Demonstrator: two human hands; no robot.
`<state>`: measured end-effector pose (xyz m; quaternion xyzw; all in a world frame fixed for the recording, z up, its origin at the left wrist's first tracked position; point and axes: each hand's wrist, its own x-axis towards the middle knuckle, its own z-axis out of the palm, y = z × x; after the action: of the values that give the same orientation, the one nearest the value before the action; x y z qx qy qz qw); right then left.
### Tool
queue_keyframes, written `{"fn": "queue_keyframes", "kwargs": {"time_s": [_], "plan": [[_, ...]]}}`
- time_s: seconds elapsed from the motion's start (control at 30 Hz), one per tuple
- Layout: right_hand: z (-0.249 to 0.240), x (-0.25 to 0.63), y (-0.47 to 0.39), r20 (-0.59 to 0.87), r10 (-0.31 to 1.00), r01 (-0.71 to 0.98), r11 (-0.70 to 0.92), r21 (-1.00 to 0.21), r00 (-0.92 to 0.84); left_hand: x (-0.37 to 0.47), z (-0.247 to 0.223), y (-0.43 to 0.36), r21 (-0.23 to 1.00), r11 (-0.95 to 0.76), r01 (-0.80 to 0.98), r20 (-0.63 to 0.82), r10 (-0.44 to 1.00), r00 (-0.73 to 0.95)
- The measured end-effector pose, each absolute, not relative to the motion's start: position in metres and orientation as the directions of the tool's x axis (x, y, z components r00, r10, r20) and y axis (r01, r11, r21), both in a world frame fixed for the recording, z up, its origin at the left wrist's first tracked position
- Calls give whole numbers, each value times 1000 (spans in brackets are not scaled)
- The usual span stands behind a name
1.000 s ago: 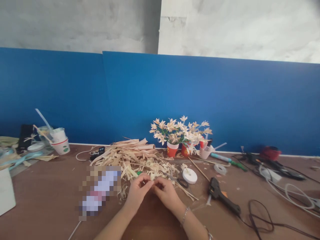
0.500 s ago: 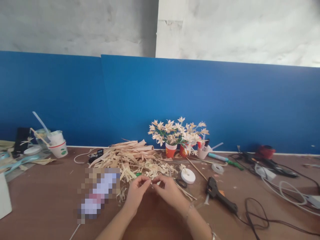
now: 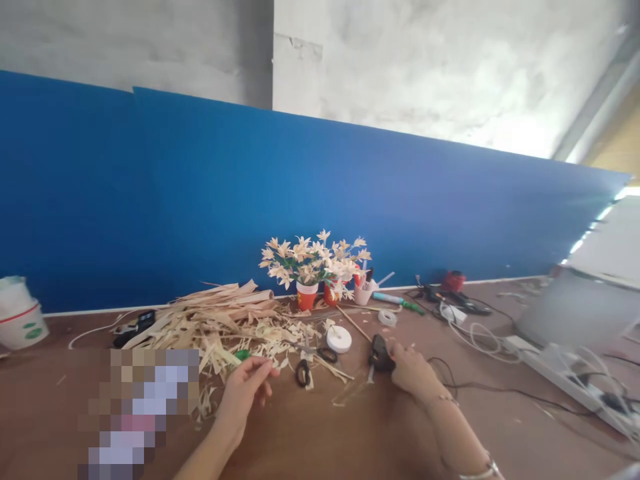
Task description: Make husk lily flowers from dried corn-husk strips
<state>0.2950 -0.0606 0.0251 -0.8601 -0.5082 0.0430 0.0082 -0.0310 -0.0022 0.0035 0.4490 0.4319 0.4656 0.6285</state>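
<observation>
My right hand (image 3: 416,375) reaches over the black glue gun (image 3: 381,354), its fingers wrapped on the handle, which they mostly hide. The gun still lies on the table, its nozzle toward me. In front of the pile of dry husk strips (image 3: 220,323) is my left hand (image 3: 244,393), thumb and fingers pinched together. Whatever sits in that pinch is too small to make out. Black-handled scissors (image 3: 303,373) lie between the two hands. Just behind them rests a white tape roll (image 3: 339,339).
Pale husk flowers (image 3: 303,252) stand in red paper cups (image 3: 307,298) by the blue partition (image 3: 350,180). A clear tape roll (image 3: 387,318) lies nearby. Cables and a white power strip (image 3: 555,387) occupy the right. A white cup (image 3: 24,327) stands far left.
My hands were together over the table's middle. Now my right hand has moved right onto the glue gun, while the left stays pinched near the husks. The view has swung right.
</observation>
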Motion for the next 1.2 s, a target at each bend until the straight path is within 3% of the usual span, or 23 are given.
{"fn": "queue_keyframes", "kwargs": {"time_s": [0.13, 0.23, 0.33, 0.43, 0.6, 0.93, 1.0, 1.1, 1.2], "plan": [[10, 293, -62, -31, 871, 869, -492, -47, 491, -32, 7, -4, 969, 172, -175, -143, 975, 168], [10, 304, -60, 30, 867, 851, -482, -208, 498, -32, 8, -4, 969, 183, -165, -156, 974, 162], [12, 316, -59, 67, 780, 736, -554, -388, 623, -31, 7, -3, 969, 183, -165, -154, 973, 174], [10, 319, -54, 123, 741, 697, -545, -466, 661, -32, 6, -1, 968, 186, -167, -155, 971, 183], [-1, 308, -37, 163, 853, 815, -394, -424, 496, -33, 3, 0, 970, 173, -170, -141, 972, 186], [8, 325, -56, 203, 825, 827, -443, -346, 527, -32, -2, 3, 974, 154, -167, -119, 972, 201], [14, 312, -55, 307, 823, 840, -326, -435, 478, -31, -3, 3, 974, 151, -167, -117, 973, 201], [23, 266, -45, 470, 848, 796, 101, -597, 244, -30, -5, 4, 976, 141, -165, -107, 974, 199], [31, 209, -34, 531, 847, 723, 351, -595, 25, -29, -9, 8, 975, 133, -177, -99, 976, 193]]}}
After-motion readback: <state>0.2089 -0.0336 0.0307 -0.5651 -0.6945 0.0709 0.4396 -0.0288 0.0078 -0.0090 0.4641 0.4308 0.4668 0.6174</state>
